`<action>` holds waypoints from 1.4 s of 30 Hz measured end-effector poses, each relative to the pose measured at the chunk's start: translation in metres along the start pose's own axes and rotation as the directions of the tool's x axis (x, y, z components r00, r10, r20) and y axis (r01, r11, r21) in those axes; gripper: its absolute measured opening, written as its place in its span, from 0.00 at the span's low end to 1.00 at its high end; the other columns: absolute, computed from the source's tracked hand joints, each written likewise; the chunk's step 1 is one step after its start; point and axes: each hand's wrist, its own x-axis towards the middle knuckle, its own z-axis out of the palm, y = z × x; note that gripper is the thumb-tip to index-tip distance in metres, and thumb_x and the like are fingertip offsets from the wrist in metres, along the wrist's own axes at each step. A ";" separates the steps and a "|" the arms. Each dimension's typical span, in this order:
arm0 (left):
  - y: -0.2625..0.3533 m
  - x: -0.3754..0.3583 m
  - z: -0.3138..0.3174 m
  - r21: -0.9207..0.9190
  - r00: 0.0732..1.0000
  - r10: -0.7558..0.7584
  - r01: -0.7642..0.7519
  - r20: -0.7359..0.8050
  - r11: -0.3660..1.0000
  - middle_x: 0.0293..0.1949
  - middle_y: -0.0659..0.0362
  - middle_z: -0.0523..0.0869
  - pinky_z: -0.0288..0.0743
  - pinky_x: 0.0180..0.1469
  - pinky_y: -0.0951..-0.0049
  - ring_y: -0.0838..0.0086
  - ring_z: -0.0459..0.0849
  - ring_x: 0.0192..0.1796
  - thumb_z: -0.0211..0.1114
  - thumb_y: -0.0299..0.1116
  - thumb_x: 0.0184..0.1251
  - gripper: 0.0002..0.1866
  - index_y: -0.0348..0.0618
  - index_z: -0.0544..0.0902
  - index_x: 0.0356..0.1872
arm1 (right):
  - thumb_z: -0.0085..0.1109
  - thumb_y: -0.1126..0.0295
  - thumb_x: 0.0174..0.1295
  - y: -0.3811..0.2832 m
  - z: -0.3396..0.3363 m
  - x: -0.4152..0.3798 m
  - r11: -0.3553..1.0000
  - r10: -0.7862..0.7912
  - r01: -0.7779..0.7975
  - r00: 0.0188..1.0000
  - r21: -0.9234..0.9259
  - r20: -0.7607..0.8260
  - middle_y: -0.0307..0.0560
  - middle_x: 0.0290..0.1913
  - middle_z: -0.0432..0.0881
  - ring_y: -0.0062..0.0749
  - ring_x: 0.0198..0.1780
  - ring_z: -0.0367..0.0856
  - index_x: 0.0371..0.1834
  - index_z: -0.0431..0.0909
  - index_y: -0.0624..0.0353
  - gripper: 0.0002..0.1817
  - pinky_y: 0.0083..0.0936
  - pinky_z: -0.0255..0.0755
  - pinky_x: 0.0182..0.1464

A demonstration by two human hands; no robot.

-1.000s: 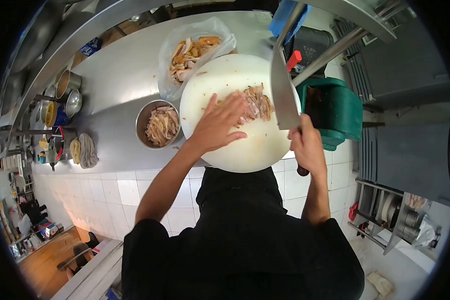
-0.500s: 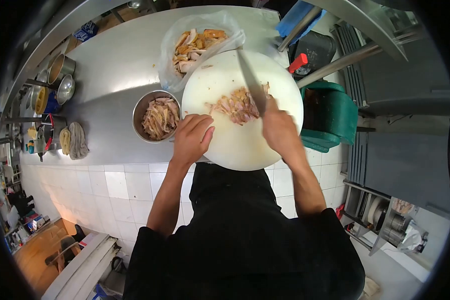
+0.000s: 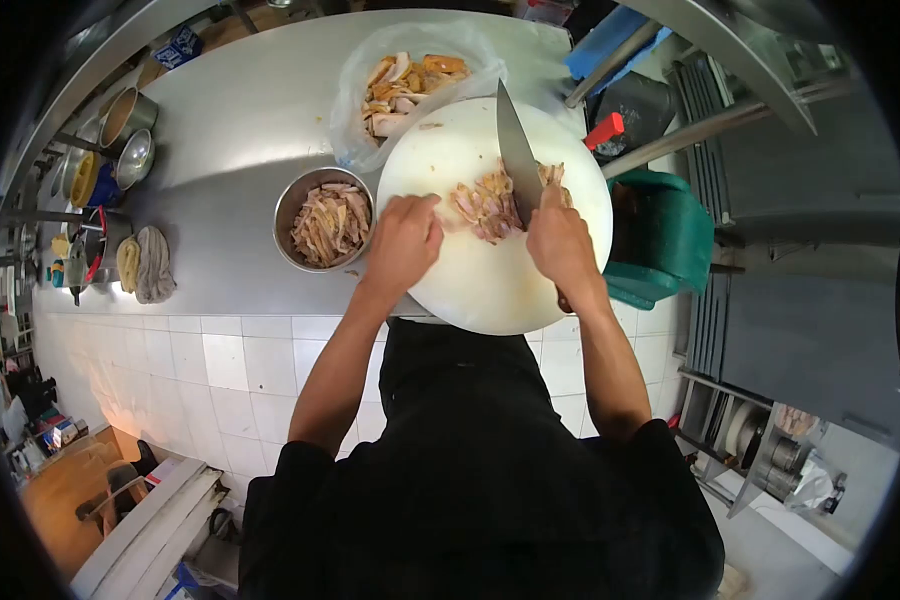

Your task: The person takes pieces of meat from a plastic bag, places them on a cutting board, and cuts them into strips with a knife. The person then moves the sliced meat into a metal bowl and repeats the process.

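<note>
A large knife point(image 3: 518, 150) is in my right hand point(image 3: 560, 245), closed round its handle; the blade points away over the round white cutting board point(image 3: 470, 290). Sliced cooked meat, seemingly poultry, point(image 3: 488, 207) lies left of the blade, and a smaller clump of meat point(image 3: 551, 177) sits to its right. My left hand point(image 3: 403, 240) rests at the board's left side, open, its fingers bent and slightly blurred, apart from the meat pile. Beside it stands a metal bowl point(image 3: 282, 235) filled with meat strips point(image 3: 330, 222). Behind the board lies a clear plastic bag point(image 3: 355, 135) with larger meat pieces point(image 3: 405, 88).
The steel table point(image 3: 220, 240) extends left, with cloths point(image 3: 154, 265) near its far left end. A green bin point(image 3: 675, 235) stands right of the board, and a red handle point(image 3: 604, 130) juts out behind it. Pots and bowls point(image 3: 128, 118) line the left edge.
The knife has shifted within the meat and separated a clump to its right. My left hand has moved right, further onto the board, with its fingers more bent. The view has shifted slightly.
</note>
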 end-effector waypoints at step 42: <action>0.062 0.018 0.072 -0.127 0.975 -0.217 0.210 -0.046 0.969 0.77 0.33 0.57 0.52 0.78 0.45 0.36 0.56 0.78 0.66 0.43 0.71 0.38 0.31 0.63 0.75 | 0.59 0.66 0.70 0.168 -0.028 -0.071 0.936 0.184 -0.195 0.981 0.292 0.063 0.63 0.28 0.83 0.57 0.28 0.85 0.41 0.75 0.69 0.13 0.47 0.76 0.32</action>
